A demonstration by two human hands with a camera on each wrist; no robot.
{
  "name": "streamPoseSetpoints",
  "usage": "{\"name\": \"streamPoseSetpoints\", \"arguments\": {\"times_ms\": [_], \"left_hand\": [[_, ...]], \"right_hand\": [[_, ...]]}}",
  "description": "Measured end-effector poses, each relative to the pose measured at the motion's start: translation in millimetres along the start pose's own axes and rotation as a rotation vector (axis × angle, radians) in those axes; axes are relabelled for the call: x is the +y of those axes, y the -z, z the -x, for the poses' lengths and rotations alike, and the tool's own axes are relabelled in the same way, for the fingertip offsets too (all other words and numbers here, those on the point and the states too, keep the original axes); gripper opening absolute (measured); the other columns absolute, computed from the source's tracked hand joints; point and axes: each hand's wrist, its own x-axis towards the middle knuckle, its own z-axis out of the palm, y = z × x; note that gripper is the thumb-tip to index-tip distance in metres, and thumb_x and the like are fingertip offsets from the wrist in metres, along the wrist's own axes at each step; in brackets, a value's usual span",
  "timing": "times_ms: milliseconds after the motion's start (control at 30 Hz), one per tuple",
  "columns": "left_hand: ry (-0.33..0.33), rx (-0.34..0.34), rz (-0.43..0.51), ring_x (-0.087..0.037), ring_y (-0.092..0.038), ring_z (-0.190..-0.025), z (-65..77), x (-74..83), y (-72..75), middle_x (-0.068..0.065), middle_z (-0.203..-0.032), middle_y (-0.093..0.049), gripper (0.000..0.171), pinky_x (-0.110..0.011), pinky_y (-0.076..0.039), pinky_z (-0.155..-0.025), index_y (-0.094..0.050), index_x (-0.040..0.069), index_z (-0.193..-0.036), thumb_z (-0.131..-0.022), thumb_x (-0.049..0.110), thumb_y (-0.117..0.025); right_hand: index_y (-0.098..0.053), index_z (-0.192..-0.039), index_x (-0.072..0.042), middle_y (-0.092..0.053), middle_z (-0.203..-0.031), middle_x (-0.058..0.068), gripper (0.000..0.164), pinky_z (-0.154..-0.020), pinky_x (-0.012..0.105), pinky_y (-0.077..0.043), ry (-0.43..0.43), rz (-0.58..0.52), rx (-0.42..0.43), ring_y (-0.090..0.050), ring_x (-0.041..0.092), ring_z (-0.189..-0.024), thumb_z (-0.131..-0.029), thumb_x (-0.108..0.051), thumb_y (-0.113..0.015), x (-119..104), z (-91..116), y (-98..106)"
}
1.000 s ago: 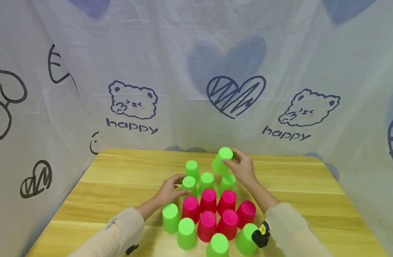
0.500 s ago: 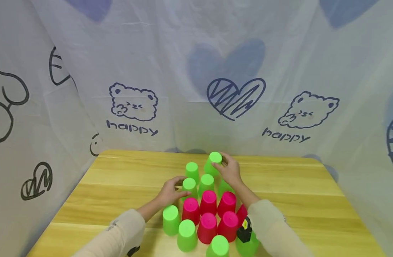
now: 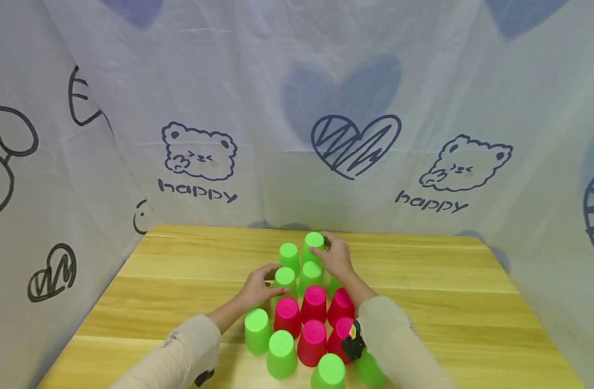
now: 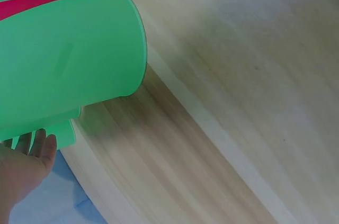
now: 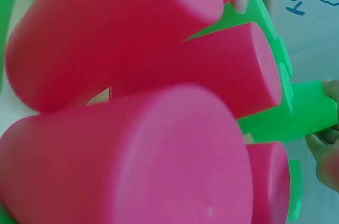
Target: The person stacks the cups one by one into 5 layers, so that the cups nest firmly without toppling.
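Observation:
Upside-down plastic cups stand close together in the head view. My right hand (image 3: 338,260) holds a green cup (image 3: 313,246) by its side at the back of the group; the right wrist view has this hand (image 5: 328,160) and cup (image 5: 312,108) at its right edge. To the left, my left hand (image 3: 256,289) has its thumb and fingers around another green cup (image 3: 284,280). A green cup (image 3: 289,255) stands behind that one, and a further green cup (image 3: 310,276) beside it. Several red cups (image 3: 314,305) fill the middle, partly hidden by my right arm.
More green cups (image 3: 281,354) stand at the front of the group on the wooden table (image 3: 447,281). A pale cloth (image 3: 277,205) with printed hearts and bears hangs behind the table's back edge.
My right hand has carried its green cup left and down, beside the back-left green cup. My left hand stays at its cup. The right forearm now covers some front and right-hand cups.

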Motion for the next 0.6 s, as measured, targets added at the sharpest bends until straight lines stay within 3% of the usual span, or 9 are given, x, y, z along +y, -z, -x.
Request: {"name": "streamPoseSetpoints", "arguments": {"times_ms": [600], "left_hand": [[0.003, 0.017, 0.005, -0.037, -0.062, -0.1, -0.8, -3.9, -0.9, -0.021, -0.11, -0.062, 0.048, -0.041, -0.055, -0.084, -0.056, -0.005, -0.116, -0.074, 0.008, -0.076]], "right_hand": [[-0.057, -0.114, 0.009, -0.063, -0.108, 0.025, 0.043, -0.089, 0.042, -0.051, -0.026, 0.133, -0.044, -0.059, 0.035, -0.101, -0.077, -0.007, -0.072, 10.4, -4.4, -9.2]]}}
